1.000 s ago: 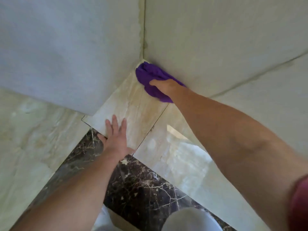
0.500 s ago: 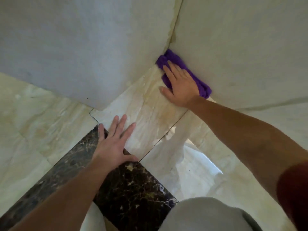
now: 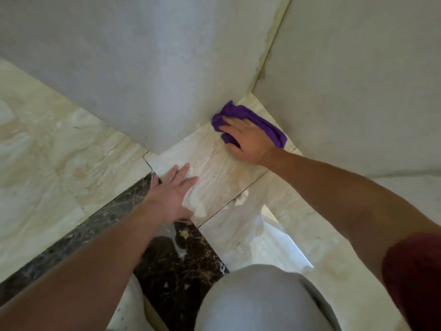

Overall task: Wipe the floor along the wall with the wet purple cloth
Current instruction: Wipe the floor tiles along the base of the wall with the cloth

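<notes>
Pressing flat-fingered on the purple cloth (image 3: 253, 124) by the wall (image 3: 143, 75), right of centre, is the right hand (image 3: 248, 142); the left hand (image 3: 170, 194) rests open on the floor (image 3: 222, 170).

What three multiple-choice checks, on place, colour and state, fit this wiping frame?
1. Where does the cloth lie?
A. on a shelf
B. in a bucket
C. on the beige floor tile beside the wall

2. What colour is the cloth?
A. green
B. purple
C. white

3. How is the left hand?
A. open, holding nothing
B. gripping the cloth
C. clenched in a fist

Answers:
1 C, the right hand presses it on the tile at the wall's foot.
2 B, purple shows around the fingers.
3 A, its fingers are straight.
</notes>
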